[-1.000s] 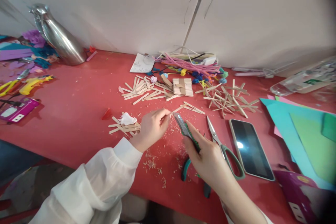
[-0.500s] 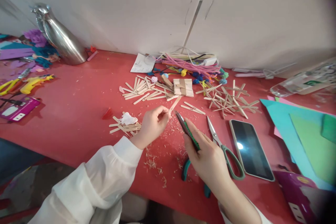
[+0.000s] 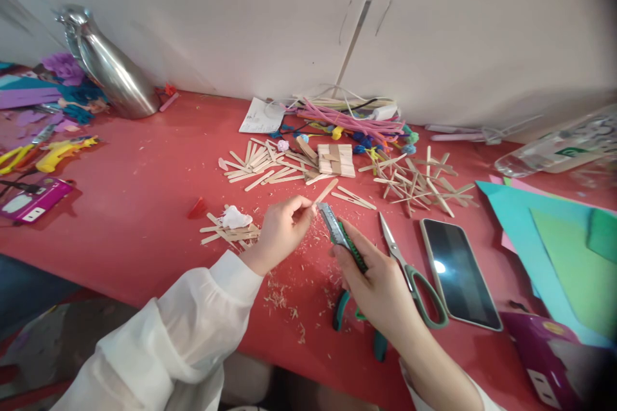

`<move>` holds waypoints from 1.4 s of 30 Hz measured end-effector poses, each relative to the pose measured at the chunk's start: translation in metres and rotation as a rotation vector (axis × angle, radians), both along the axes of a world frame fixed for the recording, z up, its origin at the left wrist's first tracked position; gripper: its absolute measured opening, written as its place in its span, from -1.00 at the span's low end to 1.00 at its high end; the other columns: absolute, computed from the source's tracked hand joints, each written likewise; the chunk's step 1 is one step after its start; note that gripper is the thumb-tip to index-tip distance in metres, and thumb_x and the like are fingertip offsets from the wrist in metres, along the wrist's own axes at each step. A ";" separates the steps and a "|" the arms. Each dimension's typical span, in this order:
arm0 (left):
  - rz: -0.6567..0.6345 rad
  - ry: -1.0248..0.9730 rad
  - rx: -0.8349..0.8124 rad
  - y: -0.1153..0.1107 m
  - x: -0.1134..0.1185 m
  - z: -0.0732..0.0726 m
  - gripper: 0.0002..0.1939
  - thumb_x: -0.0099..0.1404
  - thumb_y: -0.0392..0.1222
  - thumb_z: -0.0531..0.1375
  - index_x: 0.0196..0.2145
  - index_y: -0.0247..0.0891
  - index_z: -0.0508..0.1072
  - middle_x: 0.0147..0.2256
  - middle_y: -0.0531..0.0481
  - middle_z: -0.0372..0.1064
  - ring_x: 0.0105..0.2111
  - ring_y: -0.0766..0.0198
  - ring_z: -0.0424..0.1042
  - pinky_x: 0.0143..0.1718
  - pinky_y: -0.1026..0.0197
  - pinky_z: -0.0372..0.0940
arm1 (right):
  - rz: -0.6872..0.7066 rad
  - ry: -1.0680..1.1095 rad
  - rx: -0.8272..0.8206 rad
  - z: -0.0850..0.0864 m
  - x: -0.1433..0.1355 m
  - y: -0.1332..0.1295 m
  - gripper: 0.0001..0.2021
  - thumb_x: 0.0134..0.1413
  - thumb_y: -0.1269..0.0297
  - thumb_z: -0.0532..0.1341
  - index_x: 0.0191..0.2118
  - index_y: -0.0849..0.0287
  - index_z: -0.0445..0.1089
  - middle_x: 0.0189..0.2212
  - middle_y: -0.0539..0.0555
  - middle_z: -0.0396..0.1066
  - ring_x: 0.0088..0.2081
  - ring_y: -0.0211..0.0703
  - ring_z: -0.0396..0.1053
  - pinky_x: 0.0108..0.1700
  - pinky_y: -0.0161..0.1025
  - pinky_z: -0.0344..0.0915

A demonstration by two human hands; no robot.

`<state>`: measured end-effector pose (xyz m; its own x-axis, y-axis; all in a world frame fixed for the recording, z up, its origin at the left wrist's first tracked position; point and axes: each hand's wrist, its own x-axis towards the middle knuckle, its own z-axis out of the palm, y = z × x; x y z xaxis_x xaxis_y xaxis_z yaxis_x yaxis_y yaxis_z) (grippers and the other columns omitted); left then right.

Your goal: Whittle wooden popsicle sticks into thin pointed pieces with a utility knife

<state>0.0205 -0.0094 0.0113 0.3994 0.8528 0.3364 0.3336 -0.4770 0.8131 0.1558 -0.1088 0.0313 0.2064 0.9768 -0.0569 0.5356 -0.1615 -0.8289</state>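
Note:
My left hand [image 3: 285, 226] pinches a wooden craft stick [image 3: 325, 191] that points up and to the right. A utility knife [image 3: 349, 241] with a green grip is held in my right hand [image 3: 378, 282], and its blade tip is close to the stick's near end; whether they touch I cannot tell. Wood shavings [image 3: 279, 298] lie scattered on the red table below my hands. Beyond them are a pile of loose craft sticks [image 3: 258, 164] and a bundle of sticks [image 3: 342, 160] with a brown paper band.
Right of my right hand lie green-handled scissors [image 3: 427, 302] and a phone [image 3: 460, 273]. Teal-handled pliers [image 3: 341, 311] are partly under that hand. Crossed sticks [image 3: 419, 183] and coloured paper [image 3: 515, 218] sit farther right. A steel jug [image 3: 113, 70] stands back left.
My right hand has turned the knife so that its flat metal side now shows, and the tip has moved slightly left. The left hand and stick have barely shifted.

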 end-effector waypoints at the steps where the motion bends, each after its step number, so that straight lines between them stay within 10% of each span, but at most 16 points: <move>1: 0.002 0.006 0.016 0.000 0.000 0.000 -0.82 0.28 -0.16 0.05 -0.41 -0.28 0.33 -0.56 0.09 0.27 -0.57 0.41 0.23 -0.51 0.37 0.15 | 0.001 0.005 0.004 0.000 0.000 0.000 -0.53 0.12 0.19 0.01 0.13 0.23 0.20 -0.50 0.02 0.41 -0.71 -0.36 0.17 -0.71 -0.38 0.16; 18: 0.020 0.242 0.087 0.000 -0.001 0.002 -0.85 0.26 -0.23 0.02 -0.44 -0.27 0.31 -0.59 0.08 0.28 -0.59 0.36 0.28 -0.51 0.33 0.09 | 0.001 -1.015 0.427 -0.014 -0.005 -0.001 -0.60 0.12 0.37 -0.05 0.00 0.36 0.35 -0.54 0.09 0.46 -0.76 -0.35 0.18 -0.73 -0.35 -0.02; 26: -0.004 0.250 0.079 0.003 -0.004 0.001 -0.84 0.25 -0.21 0.04 -0.46 -0.27 0.33 -0.60 0.09 0.28 -0.60 0.36 0.27 -0.53 0.33 0.08 | 0.042 -0.954 0.349 -0.008 0.004 0.000 -0.59 0.10 0.37 -0.02 0.05 0.15 0.34 -0.54 0.01 0.43 -0.70 -0.35 0.22 -0.69 -0.34 -0.08; 36: -0.059 0.032 -0.186 0.004 -0.002 -0.002 -0.79 0.26 -0.12 0.06 -0.44 -0.28 0.35 -0.52 0.05 0.34 -0.51 0.36 0.32 -0.45 0.32 0.21 | -0.013 -0.146 -0.011 -0.004 0.014 0.001 -0.50 0.08 0.15 0.04 0.11 0.27 0.25 -0.76 -0.15 0.11 -0.77 -0.35 0.03 -0.72 -0.38 0.06; 42: -0.015 0.052 -0.091 0.002 0.000 -0.003 -0.80 0.26 -0.13 0.07 -0.44 -0.28 0.36 -0.56 0.07 0.33 -0.55 0.37 0.30 -0.49 0.35 0.19 | -0.002 -0.260 0.050 -0.001 0.010 0.002 -0.51 0.08 0.18 0.03 0.10 0.30 0.26 -0.70 -0.06 0.25 -0.76 -0.35 0.04 -0.76 -0.39 -0.04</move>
<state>0.0202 -0.0074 0.0079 0.4272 0.8728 0.2361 0.3701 -0.4071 0.8351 0.1656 -0.1071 0.0306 0.2093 0.9767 0.0465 0.7313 -0.1248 -0.6705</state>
